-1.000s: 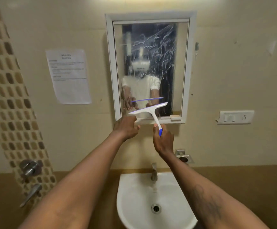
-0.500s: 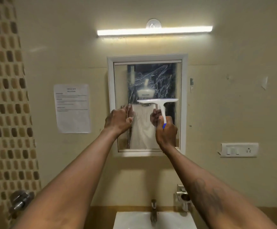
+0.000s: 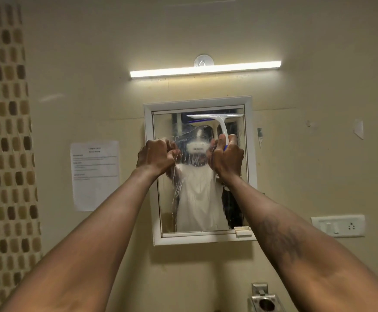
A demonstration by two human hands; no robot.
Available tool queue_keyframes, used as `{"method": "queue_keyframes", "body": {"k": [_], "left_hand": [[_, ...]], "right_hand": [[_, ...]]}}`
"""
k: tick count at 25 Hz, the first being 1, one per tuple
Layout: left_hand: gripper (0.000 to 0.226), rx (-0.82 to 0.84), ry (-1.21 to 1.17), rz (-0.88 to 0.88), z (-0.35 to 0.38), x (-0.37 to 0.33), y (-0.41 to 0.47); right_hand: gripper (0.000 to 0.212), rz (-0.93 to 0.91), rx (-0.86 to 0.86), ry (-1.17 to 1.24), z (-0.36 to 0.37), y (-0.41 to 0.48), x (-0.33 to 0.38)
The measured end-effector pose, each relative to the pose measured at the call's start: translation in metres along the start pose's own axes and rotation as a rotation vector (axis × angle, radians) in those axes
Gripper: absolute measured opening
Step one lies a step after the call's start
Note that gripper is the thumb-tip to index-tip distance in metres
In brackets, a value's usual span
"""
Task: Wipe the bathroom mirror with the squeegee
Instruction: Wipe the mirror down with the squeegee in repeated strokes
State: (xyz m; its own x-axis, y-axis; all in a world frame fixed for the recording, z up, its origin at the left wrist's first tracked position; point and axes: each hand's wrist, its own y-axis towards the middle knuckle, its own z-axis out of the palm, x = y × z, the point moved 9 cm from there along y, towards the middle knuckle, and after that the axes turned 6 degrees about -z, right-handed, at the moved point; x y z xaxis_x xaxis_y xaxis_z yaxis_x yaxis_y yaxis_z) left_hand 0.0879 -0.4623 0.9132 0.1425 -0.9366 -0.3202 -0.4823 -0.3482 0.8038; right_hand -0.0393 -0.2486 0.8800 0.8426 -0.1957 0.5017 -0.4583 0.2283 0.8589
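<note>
A white-framed mirror [image 3: 200, 199] hangs on the beige wall, its glass streaked with foam and drips, mostly on the left side. My right hand [image 3: 227, 157] grips the blue-ended handle of a white squeegee [image 3: 215, 118]. The blade lies level against the glass near the mirror's top edge, over its right half. My left hand [image 3: 156, 155] is a closed fist at the mirror's left edge, at about the same height as the right hand, with nothing visible in it. A person's reflection shows in the glass.
A lit tube light [image 3: 205, 68] is mounted above the mirror. A paper notice [image 3: 95, 174] is taped to the left, beside a strip of mosaic tiles [image 3: 5, 140]. A switch and socket plate [image 3: 337, 225] sits at right. A metal holder [image 3: 262, 300] is below.
My right hand has raised the squeegee from the mirror's bottom edge to its top. My left hand rose alongside it. The view tilted up, so the sink dropped out of sight.
</note>
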Motion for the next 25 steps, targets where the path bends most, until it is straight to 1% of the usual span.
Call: {"method": "queue_keyframes", "body": {"k": [6, 10, 12, 15, 20, 25], "left_hand": [[0.021, -0.042, -0.029, 0.043, -0.006, 0.008, 0.016], [0.019, -0.048, -0.028, 0.059, -0.002, 0.012, 0.021], [0.02, -0.047, -0.024, 0.06, 0.001, 0.014, 0.024], [0.022, -0.059, -0.023, 0.066, 0.002, 0.013, 0.029], [0.024, -0.067, -0.024, 0.084, 0.007, 0.012, 0.033], [0.026, -0.083, -0.013, 0.098, 0.011, 0.01, 0.035]], "right_hand": [[0.04, -0.044, -0.024, -0.053, 0.01, 0.015, 0.004], [0.038, -0.044, -0.036, -0.083, 0.014, 0.024, 0.001], [0.036, -0.035, -0.037, -0.093, 0.016, 0.026, -0.005], [0.04, -0.025, -0.023, -0.101, 0.021, 0.026, -0.012], [0.034, -0.027, -0.013, -0.074, 0.029, 0.031, -0.008], [0.037, -0.039, 0.012, -0.101, 0.036, 0.032, -0.01]]}}
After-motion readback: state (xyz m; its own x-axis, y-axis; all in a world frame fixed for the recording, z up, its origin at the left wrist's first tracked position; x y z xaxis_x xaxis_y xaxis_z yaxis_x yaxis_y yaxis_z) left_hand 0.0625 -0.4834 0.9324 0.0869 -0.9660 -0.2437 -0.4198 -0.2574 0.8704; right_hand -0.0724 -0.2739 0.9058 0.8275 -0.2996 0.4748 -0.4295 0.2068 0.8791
